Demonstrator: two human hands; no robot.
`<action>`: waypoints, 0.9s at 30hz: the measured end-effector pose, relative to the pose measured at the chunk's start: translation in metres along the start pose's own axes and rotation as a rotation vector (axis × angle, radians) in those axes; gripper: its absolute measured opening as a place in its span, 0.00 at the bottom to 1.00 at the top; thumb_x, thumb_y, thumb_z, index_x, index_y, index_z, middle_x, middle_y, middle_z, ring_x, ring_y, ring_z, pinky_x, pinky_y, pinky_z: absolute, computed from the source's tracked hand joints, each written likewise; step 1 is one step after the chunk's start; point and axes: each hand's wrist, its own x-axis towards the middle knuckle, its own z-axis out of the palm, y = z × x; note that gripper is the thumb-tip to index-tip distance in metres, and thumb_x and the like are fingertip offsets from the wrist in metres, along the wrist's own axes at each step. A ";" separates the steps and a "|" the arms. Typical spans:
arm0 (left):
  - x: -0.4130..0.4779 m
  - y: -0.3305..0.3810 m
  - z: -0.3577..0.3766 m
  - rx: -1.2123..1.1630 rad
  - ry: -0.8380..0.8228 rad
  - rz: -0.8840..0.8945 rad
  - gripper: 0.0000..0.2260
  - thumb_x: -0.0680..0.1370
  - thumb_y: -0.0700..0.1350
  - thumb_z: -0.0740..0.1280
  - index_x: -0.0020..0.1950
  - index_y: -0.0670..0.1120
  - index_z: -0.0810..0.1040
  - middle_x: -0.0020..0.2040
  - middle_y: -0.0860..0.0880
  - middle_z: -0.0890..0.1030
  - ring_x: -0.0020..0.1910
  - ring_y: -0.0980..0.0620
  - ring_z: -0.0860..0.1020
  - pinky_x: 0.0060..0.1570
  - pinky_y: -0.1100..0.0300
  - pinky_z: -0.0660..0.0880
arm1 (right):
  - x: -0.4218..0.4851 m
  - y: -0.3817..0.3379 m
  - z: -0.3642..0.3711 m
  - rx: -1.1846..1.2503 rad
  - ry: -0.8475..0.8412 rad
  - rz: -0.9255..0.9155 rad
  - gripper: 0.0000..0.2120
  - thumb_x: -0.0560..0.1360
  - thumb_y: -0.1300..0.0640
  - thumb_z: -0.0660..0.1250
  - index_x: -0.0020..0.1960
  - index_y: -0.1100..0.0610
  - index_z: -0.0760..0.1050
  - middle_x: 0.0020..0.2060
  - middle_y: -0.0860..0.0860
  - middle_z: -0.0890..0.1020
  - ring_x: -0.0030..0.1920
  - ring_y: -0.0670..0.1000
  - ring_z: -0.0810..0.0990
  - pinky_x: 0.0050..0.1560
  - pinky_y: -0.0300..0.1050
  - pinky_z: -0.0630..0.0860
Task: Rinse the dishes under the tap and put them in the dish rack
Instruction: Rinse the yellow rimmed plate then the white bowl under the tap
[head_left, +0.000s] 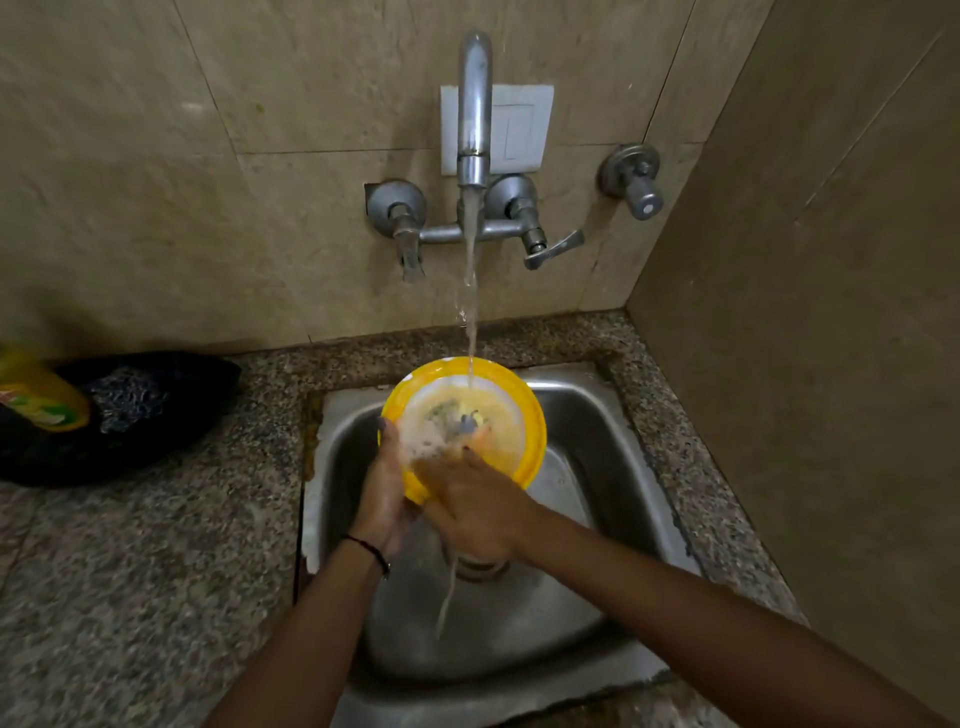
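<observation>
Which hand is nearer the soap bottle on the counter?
Left. The left hand grips the plate at its left rim, on the side toward the bottle. The right hand rubs inside the plate, farther right.

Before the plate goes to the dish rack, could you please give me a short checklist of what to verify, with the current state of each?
1. Water running from the tap onto the plate: ok.
2. Left hand gripping the plate's rim: ok.
3. Right hand rubbing the plate's face: ok.
4. Plate rinsed clean: not ok, residue shows at its centre.
5. Plate held over the sink: ok.
6. Dish rack ready: cannot tell, it is out of view.
</observation>
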 end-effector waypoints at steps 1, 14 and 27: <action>-0.002 -0.002 0.003 0.007 -0.020 -0.009 0.31 0.78 0.67 0.50 0.65 0.47 0.77 0.58 0.45 0.83 0.57 0.47 0.81 0.59 0.48 0.77 | 0.008 0.002 -0.005 0.020 -0.005 -0.006 0.26 0.75 0.47 0.46 0.64 0.60 0.70 0.65 0.59 0.73 0.68 0.57 0.67 0.73 0.57 0.53; 0.005 -0.008 -0.007 0.125 0.165 0.003 0.25 0.79 0.62 0.57 0.61 0.44 0.78 0.54 0.42 0.83 0.48 0.46 0.81 0.43 0.55 0.78 | -0.034 -0.024 -0.011 -0.442 -0.161 0.447 0.37 0.75 0.37 0.58 0.76 0.54 0.52 0.77 0.57 0.46 0.76 0.60 0.40 0.61 0.79 0.39; -0.006 0.023 -0.002 0.067 -0.148 0.061 0.27 0.76 0.63 0.57 0.68 0.47 0.73 0.64 0.43 0.79 0.62 0.43 0.77 0.63 0.43 0.73 | -0.044 0.030 -0.093 0.820 0.360 0.384 0.07 0.73 0.57 0.71 0.50 0.57 0.81 0.44 0.56 0.84 0.41 0.51 0.81 0.40 0.42 0.75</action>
